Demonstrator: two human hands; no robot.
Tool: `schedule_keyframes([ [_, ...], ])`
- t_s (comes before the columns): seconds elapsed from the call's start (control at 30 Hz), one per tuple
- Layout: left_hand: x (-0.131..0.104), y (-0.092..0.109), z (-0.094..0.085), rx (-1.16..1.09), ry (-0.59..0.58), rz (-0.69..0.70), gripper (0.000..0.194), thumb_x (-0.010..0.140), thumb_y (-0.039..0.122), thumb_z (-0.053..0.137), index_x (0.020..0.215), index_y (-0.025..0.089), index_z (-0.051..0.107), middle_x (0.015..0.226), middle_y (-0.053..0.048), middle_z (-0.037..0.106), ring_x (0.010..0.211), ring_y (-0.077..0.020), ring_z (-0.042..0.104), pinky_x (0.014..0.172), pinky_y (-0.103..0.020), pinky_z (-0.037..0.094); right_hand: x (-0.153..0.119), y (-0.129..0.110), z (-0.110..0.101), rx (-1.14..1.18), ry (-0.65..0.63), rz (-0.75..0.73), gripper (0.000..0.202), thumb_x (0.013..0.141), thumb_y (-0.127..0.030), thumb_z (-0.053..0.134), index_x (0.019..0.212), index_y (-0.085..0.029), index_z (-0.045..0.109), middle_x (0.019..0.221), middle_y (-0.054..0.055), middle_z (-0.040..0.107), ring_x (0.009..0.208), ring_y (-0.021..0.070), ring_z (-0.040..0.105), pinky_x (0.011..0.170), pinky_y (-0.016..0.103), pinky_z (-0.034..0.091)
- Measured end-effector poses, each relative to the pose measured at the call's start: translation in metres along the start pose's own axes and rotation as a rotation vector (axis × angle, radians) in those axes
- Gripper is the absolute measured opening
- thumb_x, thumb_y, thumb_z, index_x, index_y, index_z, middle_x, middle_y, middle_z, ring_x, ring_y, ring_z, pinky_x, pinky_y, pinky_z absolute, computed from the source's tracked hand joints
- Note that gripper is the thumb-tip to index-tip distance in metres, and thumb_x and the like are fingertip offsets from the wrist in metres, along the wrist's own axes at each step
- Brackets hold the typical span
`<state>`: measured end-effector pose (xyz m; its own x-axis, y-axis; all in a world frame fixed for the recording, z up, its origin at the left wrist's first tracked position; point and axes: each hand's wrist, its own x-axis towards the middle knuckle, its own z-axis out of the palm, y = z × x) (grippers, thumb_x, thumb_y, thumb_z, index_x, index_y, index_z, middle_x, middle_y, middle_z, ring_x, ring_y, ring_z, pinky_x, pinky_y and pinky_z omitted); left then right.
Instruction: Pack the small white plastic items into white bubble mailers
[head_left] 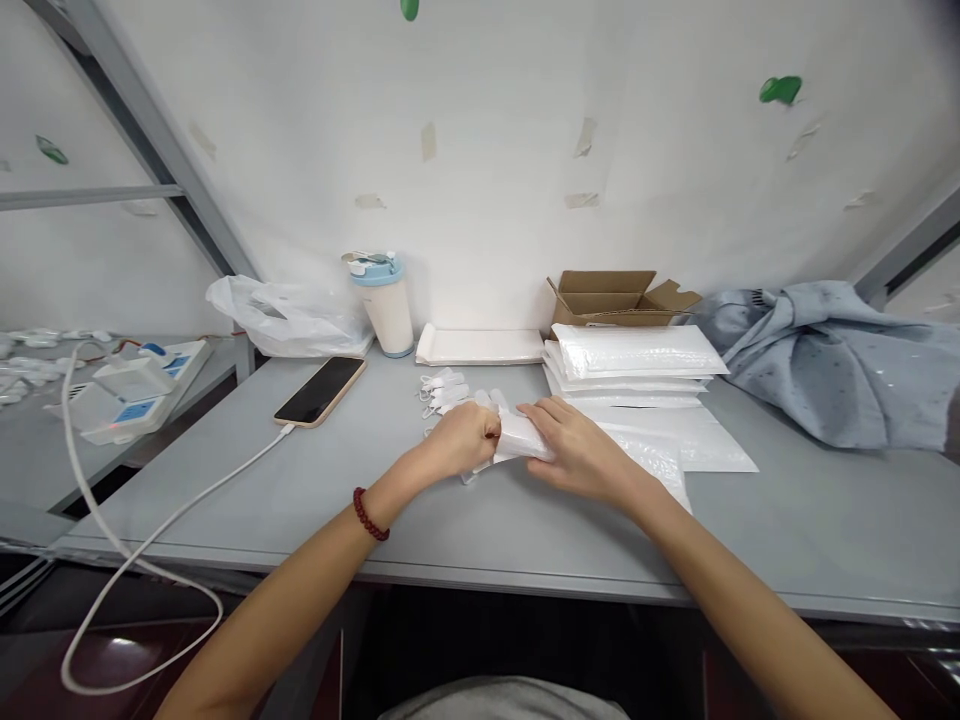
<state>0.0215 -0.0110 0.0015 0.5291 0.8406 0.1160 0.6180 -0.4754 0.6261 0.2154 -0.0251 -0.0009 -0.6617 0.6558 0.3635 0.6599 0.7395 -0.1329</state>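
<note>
An envelope (519,436) lies between the left hand (461,440) and right hand (574,448), above the table (480,530). Small tagged items (444,388) lie just beyond the left hand; a flat packet (480,346) lies behind them. Left of that hand: phone (322,390), its cable (199,508) running further left. Beyond the phone: cup (388,312), with a bag (289,318) to the cup's left. Beyond the right hand: envelope stack (637,352), box (607,303) behind it. Well right of that hand: cloth (847,360). Far left of both hands: power strip (154,395) on an adjoining surface (37,450).
</note>
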Motion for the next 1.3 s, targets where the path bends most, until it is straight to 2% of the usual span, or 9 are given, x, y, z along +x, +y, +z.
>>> schedule_keyframes([
  [0.17,-0.001,0.002,-0.007,-0.054,0.06,-0.001,0.027,0.072,0.017,0.049,0.045,0.016,0.047,0.046,0.003,0.033,0.047,-0.009,0.029,0.048,-0.025,0.02,0.001,0.002,-0.002,-0.013,0.009,0.007,0.046,0.071,-0.015,0.055,0.116,-0.009,0.053,0.098,0.014,0.061,0.088,0.0262,0.054,0.075,0.039,0.049],
  [0.27,-0.002,0.001,-0.018,-0.193,0.308,-0.069,0.02,0.077,0.032,0.058,0.069,0.016,0.067,0.052,0.004,0.044,0.052,-0.0093,0.037,0.05,-0.023,0.029,0.0,0.005,-0.005,-0.047,0.08,0.011,0.045,0.073,-0.02,0.055,0.117,-0.011,0.053,0.1,0.014,0.062,0.09,0.0272,0.054,0.076,0.041,0.048],
  [0.33,-0.002,-0.001,-0.024,-0.265,0.465,-0.134,0.03,0.072,0.039,0.067,0.091,0.016,0.068,0.064,0.002,0.055,0.057,-0.0102,0.045,0.054,-0.022,0.036,-0.001,0.007,-0.008,-0.087,0.149,0.005,0.046,0.074,-0.024,0.055,0.118,-0.012,0.052,0.102,0.014,0.062,0.091,0.0281,0.055,0.076,0.042,0.047],
  [0.4,-0.002,-0.001,-0.028,-0.349,0.393,-0.191,0.037,0.069,0.041,0.071,0.094,0.015,0.066,0.073,-0.001,0.062,0.061,-0.0113,0.051,0.055,-0.023,0.04,-0.002,0.008,-0.01,-0.118,0.198,-0.01,0.048,0.075,-0.028,0.055,0.121,-0.012,0.051,0.103,0.014,0.063,0.091,0.0284,0.055,0.076,0.042,0.047],
  [0.53,-0.002,0.002,-0.027,-0.5,0.046,-0.289,0.029,0.076,0.04,0.063,0.064,0.014,0.06,0.055,-0.002,0.057,0.047,-0.0111,0.052,0.045,-0.023,0.039,-0.004,0.006,-0.012,-0.19,0.259,-0.087,0.055,0.077,-0.032,0.053,0.128,-0.011,0.046,0.114,0.017,0.062,0.103,0.0315,0.055,0.084,0.045,0.046],
  [0.73,-0.001,0.006,-0.021,-0.535,0.148,-0.338,0.029,0.077,0.034,0.061,0.056,0.015,0.055,0.043,0.003,0.048,0.037,-0.009,0.045,0.038,-0.022,0.034,-0.005,-0.007,-0.009,-0.34,0.295,-0.224,0.061,0.072,-0.016,0.047,0.131,-0.001,0.045,0.132,0.026,0.053,0.119,0.0363,0.049,0.088,0.049,0.045],
  [1.07,0.001,0.005,-0.016,-0.588,0.263,-0.272,0.038,0.084,0.041,0.055,0.055,0.016,0.049,0.046,0.004,0.043,0.042,-0.0073,0.042,0.04,-0.02,0.031,-0.003,-0.018,0.015,-0.571,0.277,-0.152,0.039,0.088,-0.003,0.034,0.119,-0.003,0.059,0.124,0.023,0.061,0.114,0.0304,0.056,0.087,0.044,0.046],
  [1.2,0.0,0.006,-0.018,-0.558,0.251,-0.173,0.049,0.089,0.051,0.045,0.055,0.016,0.049,0.048,0.001,0.051,0.044,-0.0094,0.048,0.045,-0.022,0.038,-0.003,-0.016,0.012,-0.538,0.268,-0.126,0.04,0.089,-0.002,0.033,0.118,-0.008,0.06,0.122,0.02,0.063,0.114,0.0284,0.057,0.088,0.043,0.045],
  [1.3,-0.002,0.005,-0.017,-0.415,0.322,-0.076,0.042,0.091,0.043,0.043,0.064,0.015,0.058,0.062,-0.002,0.061,0.057,-0.0124,0.056,0.054,-0.024,0.044,-0.002,-0.013,0.011,-0.518,0.28,-0.104,0.041,0.089,-0.001,0.032,0.118,-0.008,0.059,0.121,0.019,0.064,0.113,0.0279,0.057,0.086,0.042,0.045],
])
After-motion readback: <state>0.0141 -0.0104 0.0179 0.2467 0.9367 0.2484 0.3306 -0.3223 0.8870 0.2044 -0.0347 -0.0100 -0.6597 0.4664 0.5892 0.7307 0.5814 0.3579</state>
